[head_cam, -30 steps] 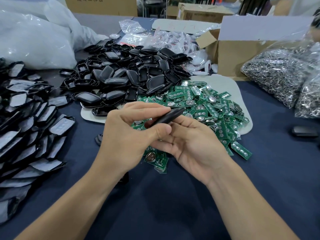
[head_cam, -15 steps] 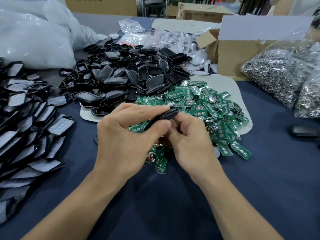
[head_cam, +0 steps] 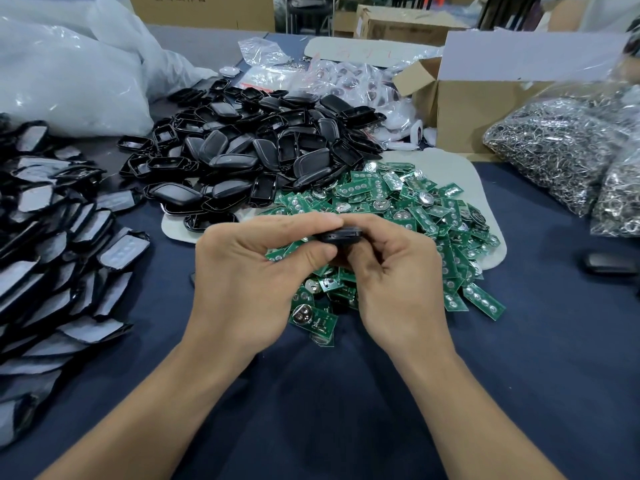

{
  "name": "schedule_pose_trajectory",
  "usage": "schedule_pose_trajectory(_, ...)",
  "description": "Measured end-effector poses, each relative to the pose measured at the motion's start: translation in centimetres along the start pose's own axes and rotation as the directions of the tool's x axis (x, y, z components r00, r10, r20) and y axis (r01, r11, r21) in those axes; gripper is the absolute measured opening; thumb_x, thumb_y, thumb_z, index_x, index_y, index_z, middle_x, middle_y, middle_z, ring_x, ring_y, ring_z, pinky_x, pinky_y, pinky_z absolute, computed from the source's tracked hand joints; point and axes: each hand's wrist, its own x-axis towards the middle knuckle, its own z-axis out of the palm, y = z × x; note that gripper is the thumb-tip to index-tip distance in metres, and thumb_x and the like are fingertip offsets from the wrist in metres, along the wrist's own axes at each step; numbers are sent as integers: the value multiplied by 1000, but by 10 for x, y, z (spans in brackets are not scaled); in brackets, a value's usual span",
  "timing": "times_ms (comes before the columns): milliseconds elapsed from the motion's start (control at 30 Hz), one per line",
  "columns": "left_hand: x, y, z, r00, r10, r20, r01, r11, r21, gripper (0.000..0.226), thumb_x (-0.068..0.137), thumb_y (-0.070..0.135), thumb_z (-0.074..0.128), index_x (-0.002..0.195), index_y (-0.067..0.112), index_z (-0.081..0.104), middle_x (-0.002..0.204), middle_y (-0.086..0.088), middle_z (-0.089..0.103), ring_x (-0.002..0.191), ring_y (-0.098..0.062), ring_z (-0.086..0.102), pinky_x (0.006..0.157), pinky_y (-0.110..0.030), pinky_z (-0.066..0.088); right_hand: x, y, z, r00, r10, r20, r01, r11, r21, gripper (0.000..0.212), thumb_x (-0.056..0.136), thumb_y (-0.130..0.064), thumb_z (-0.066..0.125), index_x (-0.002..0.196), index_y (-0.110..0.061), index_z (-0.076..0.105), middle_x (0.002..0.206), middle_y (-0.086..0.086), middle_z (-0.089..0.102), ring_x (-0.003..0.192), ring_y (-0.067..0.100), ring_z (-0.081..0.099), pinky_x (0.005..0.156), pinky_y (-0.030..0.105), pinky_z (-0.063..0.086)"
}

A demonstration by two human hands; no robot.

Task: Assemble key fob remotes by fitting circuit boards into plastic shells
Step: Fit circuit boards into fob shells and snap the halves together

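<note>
Both hands meet over the near edge of a heap of green circuit boards (head_cam: 398, 209). My left hand (head_cam: 252, 278) pinches a black key fob shell (head_cam: 341, 235) between thumb and fingers. My right hand (head_cam: 394, 275) grips the same shell from the right, fingers curled over it. Only the shell's top edge shows; whether a board sits inside is hidden. A pile of black shell halves (head_cam: 263, 157) lies behind the hands. Black button pads with grey faces (head_cam: 52, 244) are heaped at the left.
A cardboard box (head_cam: 485, 109) stands at the back right beside bags of metal key rings (head_cam: 568, 150). One finished black fob (head_cam: 609, 263) lies on the blue cloth at the right. White plastic bags (head_cam: 69, 81) fill the back left.
The shell has turned from tilted to lying level. My right hand's fingers have closed over its right end, and both hands have drawn closer together.
</note>
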Motion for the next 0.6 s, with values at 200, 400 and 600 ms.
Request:
schedule_pose_trajectory(200,0,-2,1,1000,-9,0,9,1000,16,38,75,0,86,98,30,82,96,15,80,93,-7,77,80,-17,59,3,0,1,997,57,46,-57,998,9,46,87,11,54,108,-22,79,92,-8,78,88,13,74,82,37,61)
schedule_pose_trajectory(400,3,-1,7,981,-194,-12,192,975,-108,32,79,12,82,91,42,83,89,10,81,83,-8,78,73,-18,58,9,-12,-18,965,251,81,-260,956,137,25,84,0,71,92,-22,81,80,1,79,72,20,72,73,42,62)
schedule_pose_trajectory(600,0,0,5,966,-260,16,249,941,227,30,83,37,84,107,53,76,95,27,77,97,8,72,92,-25,53,-10,-10,-94,862,467,-197,-463,884,70,16,83,-5,78,82,-22,79,72,-2,77,52,7,64,56,19,52)
